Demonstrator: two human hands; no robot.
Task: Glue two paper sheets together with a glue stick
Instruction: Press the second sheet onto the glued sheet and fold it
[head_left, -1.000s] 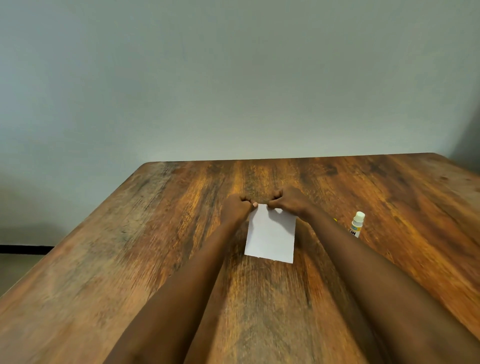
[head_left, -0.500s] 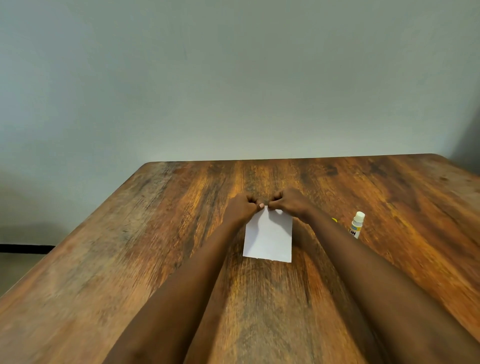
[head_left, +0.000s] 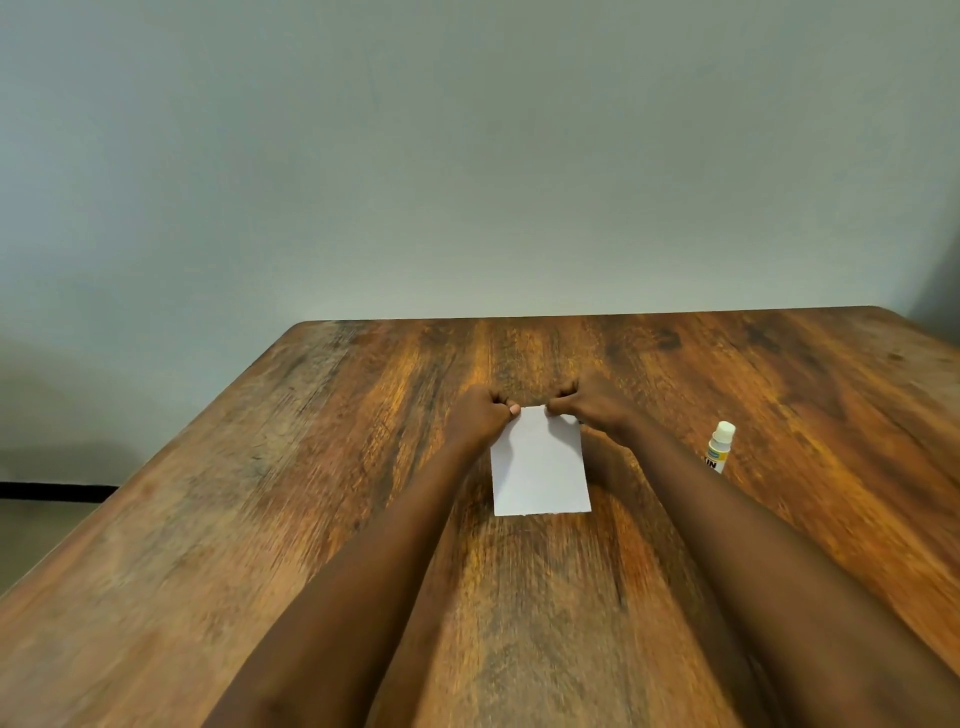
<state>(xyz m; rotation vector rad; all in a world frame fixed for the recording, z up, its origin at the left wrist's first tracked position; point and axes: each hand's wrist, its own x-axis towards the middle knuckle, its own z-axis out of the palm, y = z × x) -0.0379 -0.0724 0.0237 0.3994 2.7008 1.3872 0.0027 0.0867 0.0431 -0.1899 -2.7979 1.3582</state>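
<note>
A small white paper lies flat on the wooden table, near its middle. I can make out only one sheet; whether a second lies under it is hidden. My left hand pinches the paper's far left corner with curled fingers. At the far right corner, my right hand pinches the far edge the same way. A glue stick with a white cap and a yellow label stands upright to the right of my right forearm, apart from both hands.
The table's far edge meets a plain grey wall. Its left edge runs diagonally down to the lower left, with floor beyond it. Bare wood surrounds the paper on all sides.
The paper has turned slightly, so its near edge now lies squarer to me. My hands have moved a little apart along its far edge.
</note>
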